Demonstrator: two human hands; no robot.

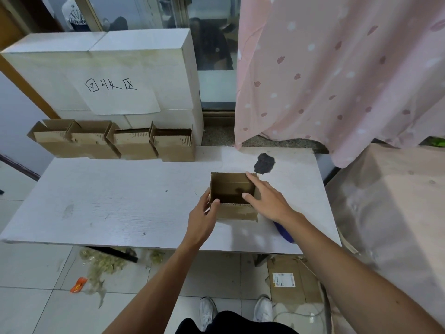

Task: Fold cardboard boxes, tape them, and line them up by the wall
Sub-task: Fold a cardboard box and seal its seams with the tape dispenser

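A small brown cardboard box (237, 212) stands open-topped on the white table (115, 203), right of centre. My left hand (202, 220) grips its left wall, thumb over the near rim. My right hand (267, 200) lies over the right wall with the thumb inside and the fingers reaching to the far corner. Several folded brown boxes (134, 148) stand in a row along the table's back edge, against large white cartons (101, 68) that carry a handwritten paper sign.
A dark patch (264, 163) marks the table behind the box. A purple object (284, 233) lies partly under my right forearm. A pink curtain (337, 75) hangs at the right. Flat cardboard (289, 280), scraps and an orange wrapper (78, 284) lie on the tiled floor.
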